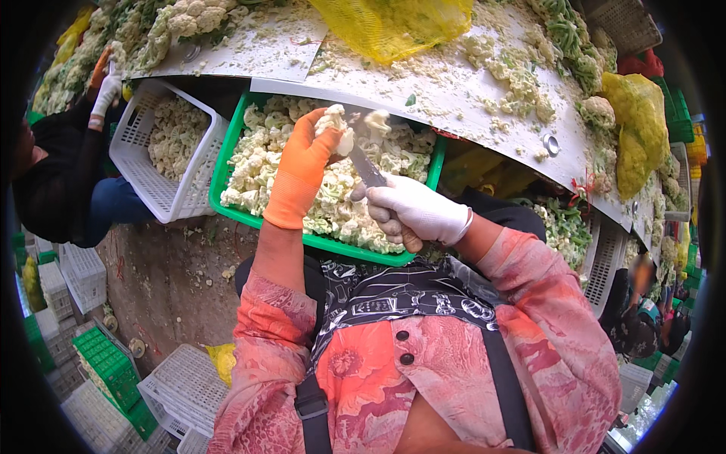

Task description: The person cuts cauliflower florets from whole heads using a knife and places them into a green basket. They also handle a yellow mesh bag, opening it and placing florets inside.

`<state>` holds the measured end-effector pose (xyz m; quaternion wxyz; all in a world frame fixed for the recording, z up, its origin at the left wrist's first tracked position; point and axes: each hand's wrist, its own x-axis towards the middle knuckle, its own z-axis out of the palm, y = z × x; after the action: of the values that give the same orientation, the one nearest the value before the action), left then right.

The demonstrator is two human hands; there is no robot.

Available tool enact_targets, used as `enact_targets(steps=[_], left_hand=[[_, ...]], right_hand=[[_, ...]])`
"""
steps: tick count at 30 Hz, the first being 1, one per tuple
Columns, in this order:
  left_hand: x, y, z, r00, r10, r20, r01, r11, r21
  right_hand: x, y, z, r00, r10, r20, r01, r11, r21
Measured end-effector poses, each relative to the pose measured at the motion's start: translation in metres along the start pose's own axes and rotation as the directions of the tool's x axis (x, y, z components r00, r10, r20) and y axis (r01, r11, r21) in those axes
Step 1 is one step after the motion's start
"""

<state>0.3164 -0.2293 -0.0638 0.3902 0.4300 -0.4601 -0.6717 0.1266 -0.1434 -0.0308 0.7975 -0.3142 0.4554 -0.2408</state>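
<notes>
My left hand (303, 164), in an orange glove, grips a cauliflower floret (334, 127) above a green plastic crate (334, 245). The crate holds a heap of cut cauliflower florets (249, 181). In a white glove with soiled fingertips, my right hand (417, 210) is closed round the handle of a knife. The knife blade (366, 167) points up and left, its tip close to the held floret's stem. A pale floret (377, 122) shows just beyond the blade; whether it is falling or resting cannot be told.
Beyond the crate, a white worktable (368, 93) carries cauliflower scraps and a yellow mesh bag (397, 28). A full yellow bag (638, 133) lies at right. At left, a co-worker (62, 164) sits by a white crate (170, 198) of florets. Stacked crates (105, 363) stand lower left.
</notes>
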Motion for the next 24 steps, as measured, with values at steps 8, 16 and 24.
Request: enact_targets(steps=[8, 16, 24], left_hand=[[0.002, 0.01, -0.02, 0.994, -0.075, 0.078, 0.094, 0.956, -0.278], [0.0, 0.01, -0.005, 0.995, -0.092, 0.049, 0.096, 0.993, -0.073], [0.002, 0.008, -0.003, 0.983, -0.175, 0.054, 0.182, 0.962, -0.205]], right_hand=[[0.014, 0.012, -0.01, 0.912, -0.241, -0.331, 0.137, 0.942, -0.307], [0.033, -0.012, -0.019, 0.585, -0.79, -0.183, 0.429, 0.492, -0.758], [0.036, 0.0, -0.025, 0.544, -0.828, 0.139, 0.068, -0.121, -0.99]])
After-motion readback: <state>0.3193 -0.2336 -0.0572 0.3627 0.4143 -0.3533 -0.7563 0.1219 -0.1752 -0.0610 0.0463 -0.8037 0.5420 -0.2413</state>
